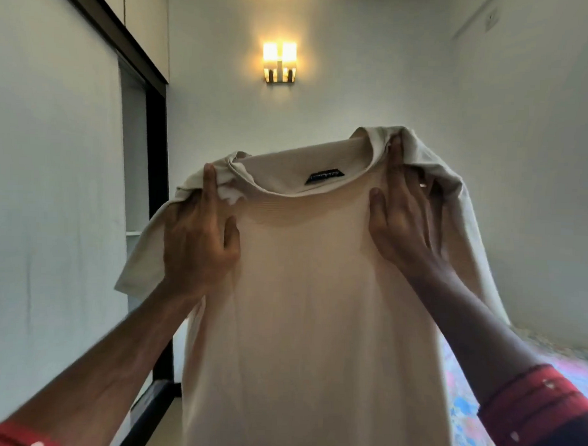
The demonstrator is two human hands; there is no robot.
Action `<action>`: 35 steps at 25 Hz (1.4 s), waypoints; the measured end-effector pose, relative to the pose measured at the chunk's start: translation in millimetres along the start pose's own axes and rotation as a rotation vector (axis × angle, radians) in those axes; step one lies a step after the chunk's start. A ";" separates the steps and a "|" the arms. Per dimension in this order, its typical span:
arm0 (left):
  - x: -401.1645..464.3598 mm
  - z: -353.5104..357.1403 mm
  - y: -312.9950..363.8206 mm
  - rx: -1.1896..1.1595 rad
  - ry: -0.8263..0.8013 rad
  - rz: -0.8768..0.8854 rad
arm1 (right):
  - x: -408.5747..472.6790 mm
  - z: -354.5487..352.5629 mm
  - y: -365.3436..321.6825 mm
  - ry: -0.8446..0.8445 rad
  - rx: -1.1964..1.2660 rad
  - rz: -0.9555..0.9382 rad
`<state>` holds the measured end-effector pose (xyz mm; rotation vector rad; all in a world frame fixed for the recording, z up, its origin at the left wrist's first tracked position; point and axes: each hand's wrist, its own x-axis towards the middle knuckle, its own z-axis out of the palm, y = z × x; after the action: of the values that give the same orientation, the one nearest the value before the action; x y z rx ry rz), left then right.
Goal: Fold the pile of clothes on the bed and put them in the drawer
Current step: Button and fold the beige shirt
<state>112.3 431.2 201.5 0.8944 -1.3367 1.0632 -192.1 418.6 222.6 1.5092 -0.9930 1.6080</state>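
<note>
Cream t-shirt (316,307) is held up in the air in front of the camera, body hanging straight down, neck opening facing the viewer with a dark label (325,178) visible inside the collar. Left hand (198,243) grips the shirt's left shoulder: thumb on the near side of the fabric, index finger stretched up along the shoulder seam, cloth bunched just beside it. Right hand (402,223) holds the right shoulder: thumb pressed on the near face, fingers reaching up toward the collar with fabric draped over them, a ring on one finger. Right shoulder sits higher than the left, so the shirt hangs tilted. Both short sleeves flop outward and down past the hands. Red sleeves with white dots (543,401) show at both forearms. Bed (547,372) with a colourful patterned cover is at lower right, behind and below the shirt. Lit wall lamp (280,62) on the far wall above the shirt. Dark-framed wardrobe (146,117) along the left wall.
</note>
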 end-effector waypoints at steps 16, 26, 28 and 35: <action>-307.2 57.4 -0.6 -0.125 -0.740 -0.564 | -353.3 -11.8 79.7 -0.593 -0.101 0.167; -423.5 208.9 -24.3 -0.206 -0.902 -0.860 | -447.8 99.2 168.5 -1.100 -0.132 0.287; -437.5 242.3 -29.4 -0.152 -1.089 -0.826 | -459.1 131.8 186.7 -1.460 -0.175 0.422; -526.5 228.9 1.4 0.031 -1.282 -0.414 | -489.6 123.0 231.7 -1.136 -0.649 0.742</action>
<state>72.4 170.5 -308.4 1.9232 -1.9801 0.0749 -308.5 207.8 -277.9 1.5905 -2.6107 0.4929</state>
